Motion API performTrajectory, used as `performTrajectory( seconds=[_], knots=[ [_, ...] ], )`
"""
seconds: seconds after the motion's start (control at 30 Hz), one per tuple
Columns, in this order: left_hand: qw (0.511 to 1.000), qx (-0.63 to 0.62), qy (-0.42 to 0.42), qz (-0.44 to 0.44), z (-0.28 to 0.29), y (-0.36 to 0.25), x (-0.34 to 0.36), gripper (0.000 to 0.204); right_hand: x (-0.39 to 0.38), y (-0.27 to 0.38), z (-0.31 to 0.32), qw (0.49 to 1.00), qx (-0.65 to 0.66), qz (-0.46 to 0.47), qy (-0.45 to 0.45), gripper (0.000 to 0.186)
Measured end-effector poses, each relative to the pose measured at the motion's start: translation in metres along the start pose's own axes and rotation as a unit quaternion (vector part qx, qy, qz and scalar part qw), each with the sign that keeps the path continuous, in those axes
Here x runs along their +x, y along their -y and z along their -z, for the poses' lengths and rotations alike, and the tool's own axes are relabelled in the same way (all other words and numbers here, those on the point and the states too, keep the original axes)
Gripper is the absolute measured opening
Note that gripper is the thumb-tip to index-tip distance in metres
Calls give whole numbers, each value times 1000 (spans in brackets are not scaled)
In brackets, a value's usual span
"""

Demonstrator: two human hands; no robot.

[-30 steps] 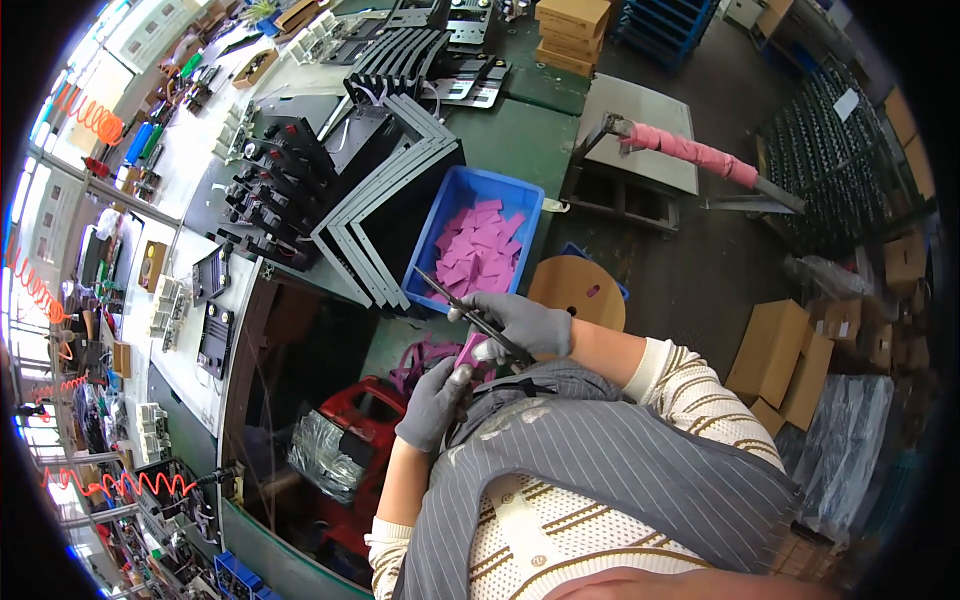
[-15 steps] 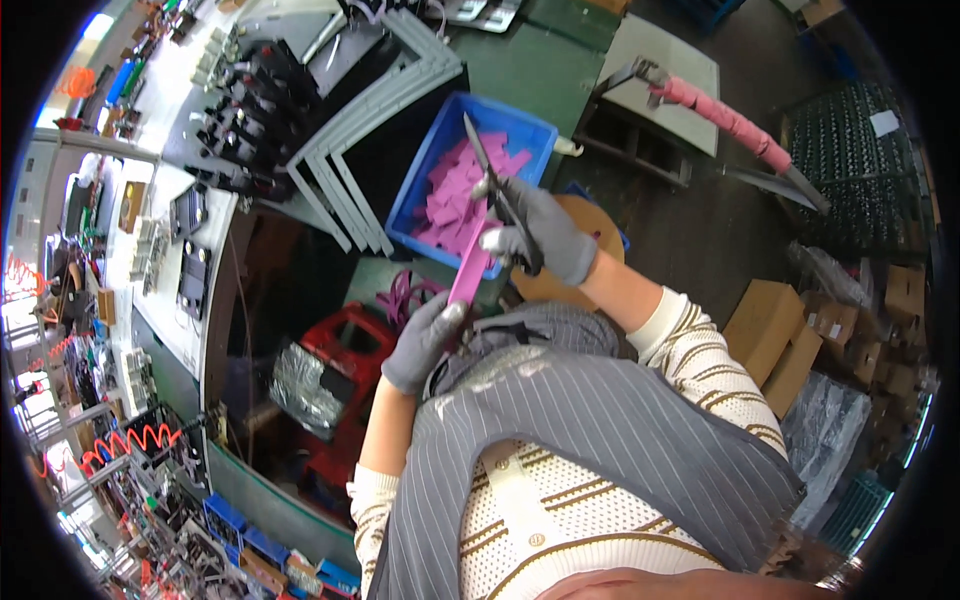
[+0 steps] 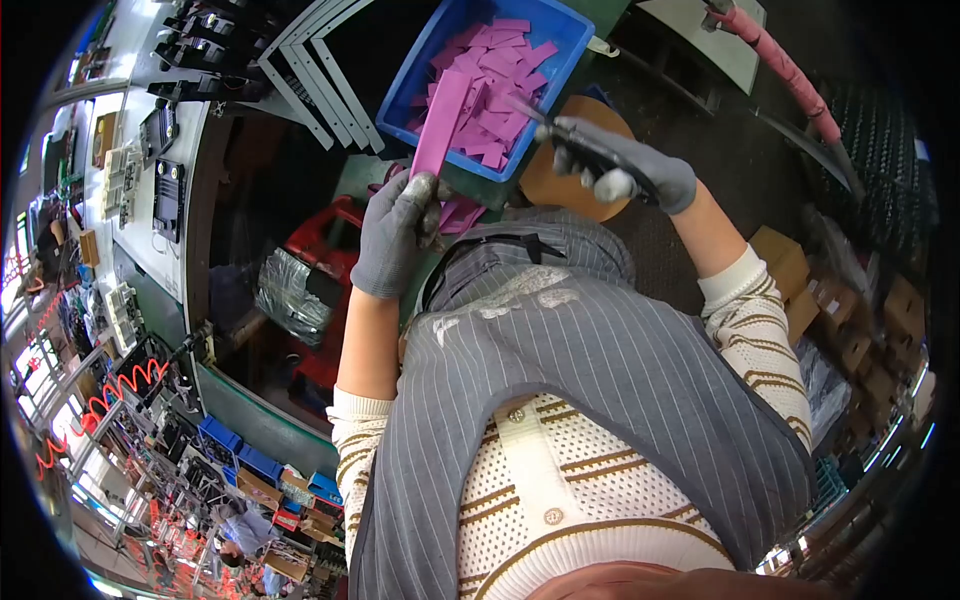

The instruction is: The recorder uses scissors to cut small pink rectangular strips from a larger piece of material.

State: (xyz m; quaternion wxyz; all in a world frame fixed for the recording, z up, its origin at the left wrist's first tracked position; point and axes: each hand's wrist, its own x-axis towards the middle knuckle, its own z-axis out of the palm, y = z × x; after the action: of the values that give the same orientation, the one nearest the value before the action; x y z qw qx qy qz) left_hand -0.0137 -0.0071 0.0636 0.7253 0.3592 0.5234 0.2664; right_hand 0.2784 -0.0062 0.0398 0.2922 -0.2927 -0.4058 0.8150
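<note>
Basically flat and plain pink, narrow, straight-sided, squared off at the far end: pink strip, leaning slightly right toward the top. Covered at its lower end by grey-gloved left hand. Seen across the near edge of blue bin, toward the near-left corner, with the far part overlapping the bin's inside. Same pink on loose pieces, short and flat, heaped in the bin. More pink below the near edge: loose strips, just right of left hand.

Reaching nearly straight up from below with left forearm; slanting up-left from the right side with right forearm.

Pinching pink strip in closed left hand, between thumb and fingers. Gripping black-handled scissors in closed right hand, fingers curled round the handles, near the bin's near-right corner. Pointing up-left across the bin's right edge, apart from pink strip: blurred blades, can't tell whether spread.
</note>
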Motion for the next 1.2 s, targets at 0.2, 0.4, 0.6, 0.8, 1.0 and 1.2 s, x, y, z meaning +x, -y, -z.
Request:
performTrajectory(
  seconds=[0.2,0.4,0.6,0.8,1.0,1.2],
  knots=[
    [999,39,12,23,-12,-5,-1,30,10,-5,-21,988,-134,-81,8,88],
    [998,53,40,16,-14,-1,1,30,22,-5,-24,979,-200,-43,8,98],
    [998,39,34,33,-16,-4,1,28,25,-11,-20,979,-202,-9,13,100],
    [998,46,28,36,-18,-1,7,30,26,-2,-23,979,-201,-45,-2,97],
    [997,58,22,43,-21,-2,18,29,30,-2,-15,988,-148,-24,-24,80],
    [994,75,38,68,-20,-1,37,29,39,-25,9,980,-167,-73,-83,54]
  ],
)
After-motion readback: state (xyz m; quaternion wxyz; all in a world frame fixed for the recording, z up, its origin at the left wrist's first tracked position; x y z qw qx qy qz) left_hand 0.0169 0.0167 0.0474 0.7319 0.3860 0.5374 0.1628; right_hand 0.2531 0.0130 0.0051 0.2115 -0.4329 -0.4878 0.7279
